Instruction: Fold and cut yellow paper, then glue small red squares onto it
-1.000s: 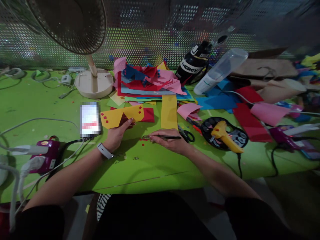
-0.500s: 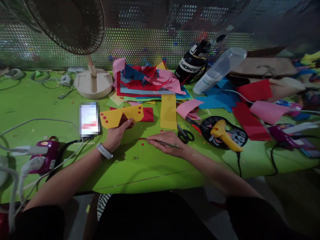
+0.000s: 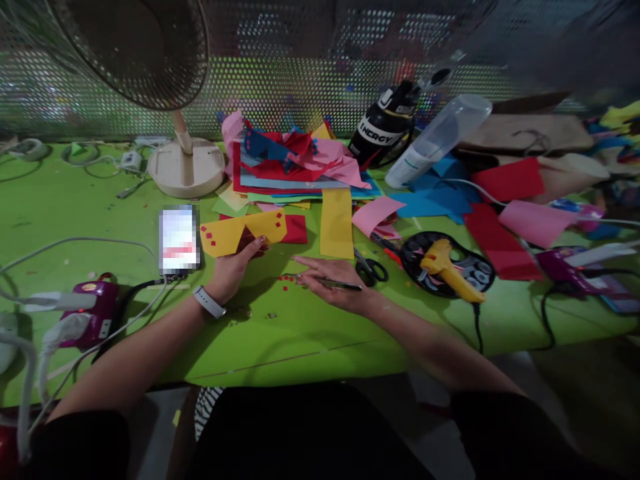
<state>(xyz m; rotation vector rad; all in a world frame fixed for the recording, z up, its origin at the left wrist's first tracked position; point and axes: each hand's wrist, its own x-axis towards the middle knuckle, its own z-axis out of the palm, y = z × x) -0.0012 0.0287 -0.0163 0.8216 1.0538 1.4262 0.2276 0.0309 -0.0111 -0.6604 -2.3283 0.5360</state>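
My left hand [image 3: 234, 270] pinches a folded yellow paper piece [image 3: 225, 233] with a notch in its lower edge. Small red squares dot both ends of that paper. In my right hand [image 3: 335, 283] is a slim pair of metal tweezers [image 3: 340, 285], with the index finger stretched out above them. Their tip is at several tiny red paper squares [image 3: 285, 288] lying on the green table [image 3: 300, 347]; whether a square is between the tips I cannot tell. A red paper strip [image 3: 297, 229] lies partly behind the yellow piece.
Beyond my right hand are a yellow paper strip [image 3: 337, 223], scissors [image 3: 373, 270] and a yellow glue gun [image 3: 450, 267] on a black tray. A phone [image 3: 179, 240], fan base [image 3: 187, 167] and corded purple power strip [image 3: 93, 310] stand left. Coloured paper [image 3: 300, 167] is piled behind.
My right index finger has lifted and straightened away from the tweezers, and the tweezers' back end has shifted slightly. More red squares now show near the tip. My left hand stays put.
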